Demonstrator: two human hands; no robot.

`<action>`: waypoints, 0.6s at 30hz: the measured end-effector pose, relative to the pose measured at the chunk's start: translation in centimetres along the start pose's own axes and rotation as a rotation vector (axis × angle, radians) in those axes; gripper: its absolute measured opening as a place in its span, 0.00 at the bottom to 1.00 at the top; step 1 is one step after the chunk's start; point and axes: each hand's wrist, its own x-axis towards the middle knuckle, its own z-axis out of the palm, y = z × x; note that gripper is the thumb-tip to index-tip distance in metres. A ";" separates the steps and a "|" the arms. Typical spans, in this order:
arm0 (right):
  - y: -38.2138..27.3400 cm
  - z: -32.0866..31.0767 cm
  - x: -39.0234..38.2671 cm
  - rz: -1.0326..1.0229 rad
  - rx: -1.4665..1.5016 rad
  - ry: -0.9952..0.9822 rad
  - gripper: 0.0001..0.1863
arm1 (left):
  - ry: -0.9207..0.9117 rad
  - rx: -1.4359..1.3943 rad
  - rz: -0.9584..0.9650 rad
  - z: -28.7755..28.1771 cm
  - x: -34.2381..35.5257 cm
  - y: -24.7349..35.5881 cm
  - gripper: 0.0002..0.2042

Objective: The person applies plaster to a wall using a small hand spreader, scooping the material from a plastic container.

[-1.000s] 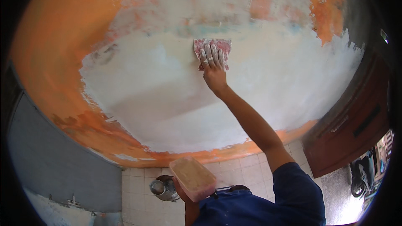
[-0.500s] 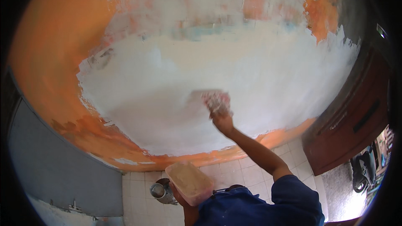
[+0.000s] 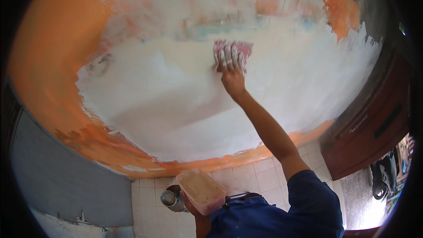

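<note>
My right hand (image 3: 231,61) reaches up, its fingers smeared with white and pressing a flat reddish spreader (image 3: 246,48) against the wall. Broad white filler (image 3: 154,75) coats the wall around it. Low down, near my body, my left hand (image 3: 189,204) supports a pinkish, translucent plastic tub (image 3: 210,208) from its left side. Pale beige paste (image 3: 200,185) lies inside the tub. Most of the left fingers are hidden behind and under it.
Orange paint (image 3: 53,61) borders the white patch. A grey panel (image 3: 70,167) stands at left and a dark red door (image 3: 368,128) at right. Below the tub, a metal bucket (image 3: 169,197) sits on the tiled floor (image 3: 145,211). Outside at right is a motorcycle (image 3: 382,176).
My right hand has moved up the wall with the spreader, to just below the bluish streaks. My left hand still holds the tub in nearly the same place.
</note>
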 end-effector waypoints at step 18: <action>3.5 -6.4 7.0 0.009 0.019 0.065 0.37 | 0.012 0.004 -0.003 -2.0 1.0 0.1 0.27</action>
